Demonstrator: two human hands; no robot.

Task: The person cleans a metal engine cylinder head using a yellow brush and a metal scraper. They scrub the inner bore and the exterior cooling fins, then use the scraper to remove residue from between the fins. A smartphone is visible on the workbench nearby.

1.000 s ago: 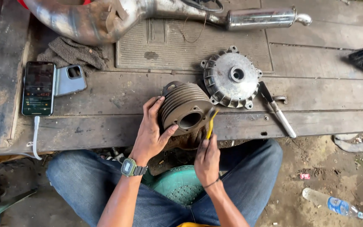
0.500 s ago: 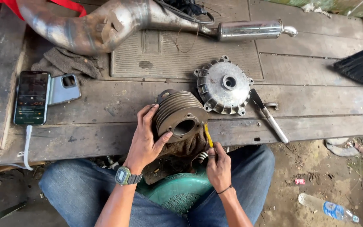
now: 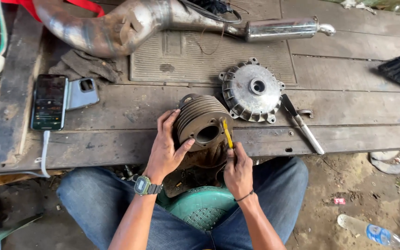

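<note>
While the left hand clasps the rusty ribbed metal cylinder to steady it at the near edge of the worn wooden tabletop, the right hand has its grip closed on a thin yellow-handled tool, seemingly set against the cylinder's face; a dark phone with coloured screen lies left

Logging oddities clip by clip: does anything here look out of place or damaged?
Mostly wear: the finned cylinder the left hand steadies looks rusty and grimy, like the exhaust pipe. A plastic bottle lies on the dirt floor.
</note>
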